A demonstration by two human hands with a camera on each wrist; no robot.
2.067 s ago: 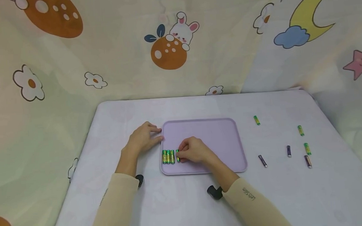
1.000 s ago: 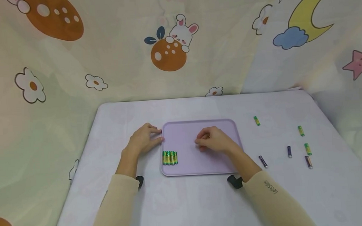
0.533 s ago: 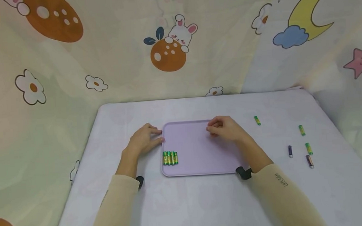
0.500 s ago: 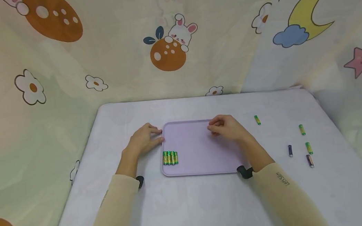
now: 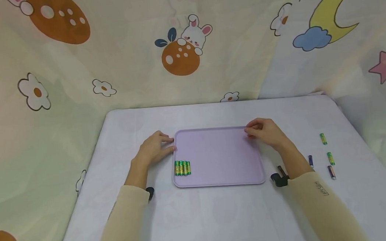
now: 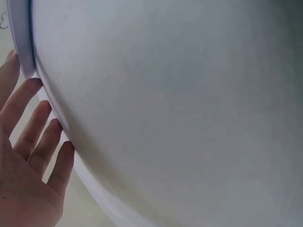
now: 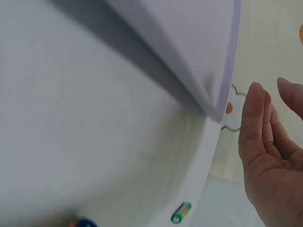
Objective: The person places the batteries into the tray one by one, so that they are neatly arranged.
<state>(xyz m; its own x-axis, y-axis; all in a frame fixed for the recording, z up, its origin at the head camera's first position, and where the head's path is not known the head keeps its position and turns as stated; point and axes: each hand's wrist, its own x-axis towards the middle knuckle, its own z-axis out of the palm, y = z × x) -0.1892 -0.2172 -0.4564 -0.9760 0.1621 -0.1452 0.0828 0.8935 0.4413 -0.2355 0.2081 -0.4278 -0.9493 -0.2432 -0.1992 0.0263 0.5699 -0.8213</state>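
My left hand (image 5: 152, 148) rests at the left rim of the lilac tray (image 5: 221, 155), with thumb and fingertips at its edge. In the left wrist view the fingers of that hand (image 6: 38, 165) are spread and fairly straight. Several green-and-yellow batteries (image 5: 182, 168) stand side by side in a row at the tray's near left corner. Over the far right corner of the tray is my right hand (image 5: 266, 131), holding nothing. The right wrist view shows its thumb apart from its extended fingers (image 7: 253, 118). Nearby on the table lies a green battery (image 7: 181, 213).
Right of the tray lie two green batteries (image 5: 323, 139) (image 5: 330, 158), a dark purple battery (image 5: 311, 160) partly behind the right forearm, and a dark battery with a copper tone (image 5: 331, 172). Another dark battery (image 5: 281, 171) shows beside the right wrist camera (image 5: 279, 179). A patterned cloth (image 5: 125, 47) hangs behind the table.
My right hand let go of a green battery at the end of the row, then moved right and away to the tray's far right corner. The left hand has stayed at the rim.
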